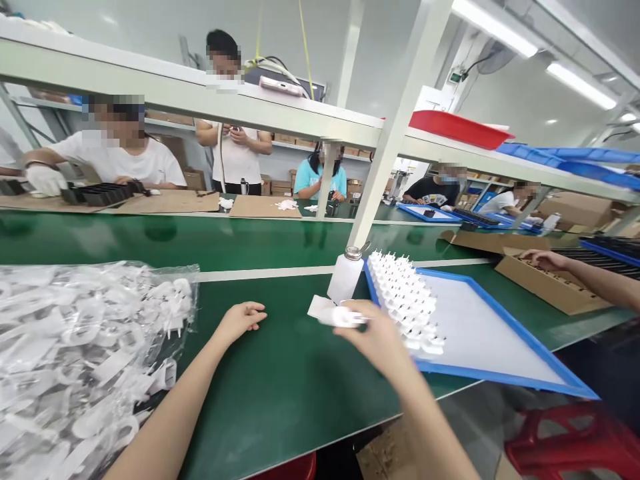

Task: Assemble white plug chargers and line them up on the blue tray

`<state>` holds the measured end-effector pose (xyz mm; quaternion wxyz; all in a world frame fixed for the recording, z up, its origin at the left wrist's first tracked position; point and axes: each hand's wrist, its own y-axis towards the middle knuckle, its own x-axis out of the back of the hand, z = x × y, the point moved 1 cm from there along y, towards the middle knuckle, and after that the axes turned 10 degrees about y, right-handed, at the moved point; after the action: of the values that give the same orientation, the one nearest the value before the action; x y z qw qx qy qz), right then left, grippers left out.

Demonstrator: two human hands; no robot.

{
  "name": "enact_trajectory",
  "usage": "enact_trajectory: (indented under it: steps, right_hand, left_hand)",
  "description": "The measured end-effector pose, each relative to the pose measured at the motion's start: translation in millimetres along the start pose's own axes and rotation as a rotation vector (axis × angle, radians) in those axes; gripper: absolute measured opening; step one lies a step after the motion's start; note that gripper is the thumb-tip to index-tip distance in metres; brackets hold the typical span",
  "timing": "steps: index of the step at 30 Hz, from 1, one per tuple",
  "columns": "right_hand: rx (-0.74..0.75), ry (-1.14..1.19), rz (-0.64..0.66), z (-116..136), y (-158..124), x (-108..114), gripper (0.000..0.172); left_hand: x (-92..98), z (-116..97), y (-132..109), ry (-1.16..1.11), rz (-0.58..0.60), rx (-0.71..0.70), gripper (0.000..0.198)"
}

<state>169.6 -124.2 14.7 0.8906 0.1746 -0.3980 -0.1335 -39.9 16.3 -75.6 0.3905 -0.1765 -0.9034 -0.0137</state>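
Observation:
My right hand (377, 333) grips a white plastic part (345, 316) between thumb and fingers, above the green table. The part has a flat plate at its left end and a rounded section near my fingers. My left hand (244, 319) is over the table to the left, its fingers loosely bent and nothing visible in them. Beside my right hand, a blue-framed tray (480, 327) bears rows of white parts with small dark tips (407, 300) along its left side. A white bottle with a metal cap (346, 275) stands just behind the held part.
Clear plastic bags of loose white parts (90, 353) cover the table's left. A shelf post (383, 153) rises behind the bottle. At right, another person's hand (547, 259) reaches into a cardboard box (550, 283). A red stool (575, 440) stands below. Several people work across the green line.

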Motion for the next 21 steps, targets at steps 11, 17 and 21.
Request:
enact_trajectory:
  steps: [11, 17, 21]
  right_hand:
    - [-0.688, -0.381, -0.071, -151.9, -21.2, 132.0, 0.032]
    - [-0.634, -0.309, -0.030, -176.8, -12.8, 102.9, 0.035]
    - [-0.677, -0.381, 0.051, -178.4, -13.7, 96.0, 0.026]
  left_hand:
    - [-8.1, -8.1, -4.6, 0.377, -0.111, -0.018, 0.021]
    - [-7.9, -6.5, -6.6, 0.386, -0.118, -0.036, 0.022]
    - [-8.3, -7.5, -6.6, 0.411, -0.106, -0.035, 0.022]
